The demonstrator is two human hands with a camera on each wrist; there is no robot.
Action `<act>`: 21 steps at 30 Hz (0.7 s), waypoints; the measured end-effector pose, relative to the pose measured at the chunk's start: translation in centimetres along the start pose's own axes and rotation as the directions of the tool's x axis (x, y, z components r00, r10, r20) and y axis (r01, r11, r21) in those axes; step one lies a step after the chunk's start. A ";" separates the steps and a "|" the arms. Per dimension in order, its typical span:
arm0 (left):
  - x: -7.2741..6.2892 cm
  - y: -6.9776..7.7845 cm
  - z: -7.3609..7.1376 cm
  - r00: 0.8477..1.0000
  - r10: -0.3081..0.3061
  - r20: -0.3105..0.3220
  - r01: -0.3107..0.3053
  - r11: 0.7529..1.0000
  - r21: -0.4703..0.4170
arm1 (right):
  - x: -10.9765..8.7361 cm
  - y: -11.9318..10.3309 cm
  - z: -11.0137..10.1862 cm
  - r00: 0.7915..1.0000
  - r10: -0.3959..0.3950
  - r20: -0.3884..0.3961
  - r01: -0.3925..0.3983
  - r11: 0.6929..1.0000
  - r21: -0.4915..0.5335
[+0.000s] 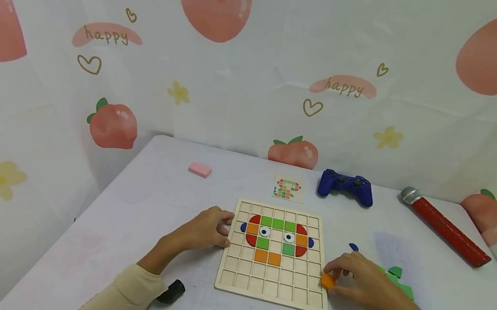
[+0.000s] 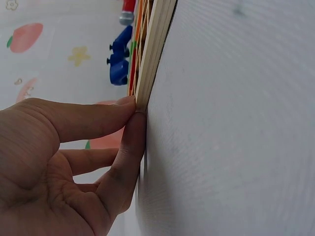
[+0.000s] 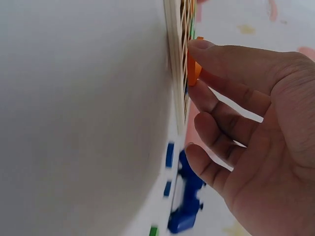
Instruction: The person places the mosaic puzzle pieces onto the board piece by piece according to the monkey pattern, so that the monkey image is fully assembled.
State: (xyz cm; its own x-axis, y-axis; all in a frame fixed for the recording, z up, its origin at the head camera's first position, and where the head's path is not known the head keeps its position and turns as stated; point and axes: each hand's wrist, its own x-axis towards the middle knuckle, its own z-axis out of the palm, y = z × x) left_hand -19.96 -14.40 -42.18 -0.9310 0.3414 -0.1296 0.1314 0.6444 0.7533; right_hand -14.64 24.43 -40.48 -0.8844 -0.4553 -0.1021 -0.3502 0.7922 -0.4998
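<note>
A wooden grid board (image 1: 230, 280) lies on the white table, with red, green, orange and blue tiles and two eye tiles set in its upper and middle cells. At its left edge my left hand (image 1: 204, 230) grips the frame; the left wrist view shows thumb and forefinger meeting at the board's edge. My right hand (image 1: 367, 284) pinches an orange tile (image 1: 327, 281) between thumb and fingers, just over the right edge. In the right wrist view the orange tile (image 3: 192, 69) stands on edge, and the other fingers are loosely bent.
Green tiles (image 1: 395, 271) and a blue piece (image 1: 353, 247) lie beyond my right hand. Behind the board are a pattern card (image 1: 289, 189), a blue game controller (image 1: 346, 186) and a pink block (image 1: 200, 170). A red microphone (image 1: 450, 230) lies at the far right.
</note>
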 end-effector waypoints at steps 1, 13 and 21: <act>0.0 0.0 0.0 1.000 0.005 0.001 -0.005 1.000 0.002 | 0.3 -0.3 0.0 1.000 -0.015 0.009 0.015 1.000 0.002; 0.0 0.2 0.0 1.000 -0.006 -0.006 0.006 1.000 -0.018 | 2.9 -3.7 1.2 0.988 -0.138 0.071 0.136 0.990 0.042; -0.1 0.1 0.0 1.000 -0.003 -0.005 0.003 1.000 -0.026 | 4.2 -5.4 2.3 0.977 -0.197 0.087 0.197 0.980 0.009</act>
State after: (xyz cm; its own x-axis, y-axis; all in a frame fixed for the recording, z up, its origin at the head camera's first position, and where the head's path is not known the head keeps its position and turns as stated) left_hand -19.87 -14.37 -42.04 -0.9331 0.3357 -0.1289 0.1194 0.6274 0.7695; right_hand -15.76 17.30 -40.18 -0.7680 -0.6359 -0.0757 -0.5147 0.6833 -0.5178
